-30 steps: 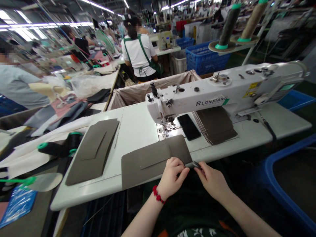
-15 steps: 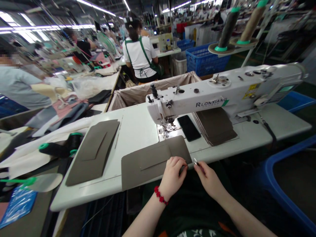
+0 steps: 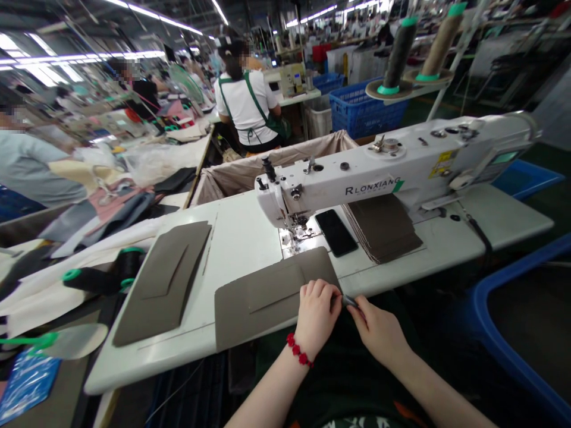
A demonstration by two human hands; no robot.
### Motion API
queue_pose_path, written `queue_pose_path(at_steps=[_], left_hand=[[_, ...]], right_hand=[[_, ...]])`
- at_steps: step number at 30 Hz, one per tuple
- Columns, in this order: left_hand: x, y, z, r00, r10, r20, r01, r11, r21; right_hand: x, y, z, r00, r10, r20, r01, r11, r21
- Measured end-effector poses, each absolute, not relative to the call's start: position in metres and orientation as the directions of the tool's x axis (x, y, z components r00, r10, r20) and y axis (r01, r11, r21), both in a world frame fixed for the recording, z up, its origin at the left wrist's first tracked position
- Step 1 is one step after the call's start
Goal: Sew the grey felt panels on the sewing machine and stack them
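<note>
A grey-brown leather panel (image 3: 263, 294) lies on the white sewing table (image 3: 241, 232) in front of the sewing machine (image 3: 392, 169). My left hand (image 3: 316, 315), with a red bead bracelet, is closed and pinches the panel's near right corner. My right hand (image 3: 379, 330) is closed on a small metal tool (image 3: 350, 301), perhaps snips, whose tip touches that same corner beside my left fingers.
A stack of similar grey panels (image 3: 163, 282) lies at the left, another stack (image 3: 381, 229) under the machine arm beside a black phone (image 3: 335, 232). Thread cones (image 3: 104, 276) lie at the table's left. A cloth bin (image 3: 250, 166) stands behind; a person in white (image 3: 245, 101) works farther back. Blue crates at right.
My two hands have drawn closer together at the panel's corner, and the tool tip now meets the edge. The view has shifted slightly.
</note>
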State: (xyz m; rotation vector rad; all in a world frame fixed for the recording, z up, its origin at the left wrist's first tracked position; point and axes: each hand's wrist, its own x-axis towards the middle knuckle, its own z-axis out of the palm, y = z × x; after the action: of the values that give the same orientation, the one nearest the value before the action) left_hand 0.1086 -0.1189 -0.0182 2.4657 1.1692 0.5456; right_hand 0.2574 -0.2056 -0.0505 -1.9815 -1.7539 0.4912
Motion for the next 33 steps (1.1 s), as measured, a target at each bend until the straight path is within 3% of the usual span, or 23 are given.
queue_pose_path(at_steps=[7,26,31,33], left_hand=[[0.112,-0.117,-0.018,0.59,0.787,0.182,0.668,-0.602,0.437],[0.116,-0.118,-0.015,0.566,0.811,0.147,0.656,-0.552,0.515],[0.075,-0.09,0.013,0.75,0.654,0.098,0.478,-0.639,0.602],[0.044,-0.069,0.017,0.7,0.705,0.113,0.551,-0.634,0.543]], right_hand=[[0.256,-0.204,-0.052,0.102,0.994,0.049,0.849,-0.061,-0.524],[0.254,-0.196,-0.05,0.081,0.994,0.07,0.871,-0.036,-0.49],[0.267,-0.2,-0.047,0.171,0.983,0.068,0.812,-0.101,-0.575],[0.27,-0.201,-0.046,0.186,0.98,0.075,0.769,-0.098,-0.632]])
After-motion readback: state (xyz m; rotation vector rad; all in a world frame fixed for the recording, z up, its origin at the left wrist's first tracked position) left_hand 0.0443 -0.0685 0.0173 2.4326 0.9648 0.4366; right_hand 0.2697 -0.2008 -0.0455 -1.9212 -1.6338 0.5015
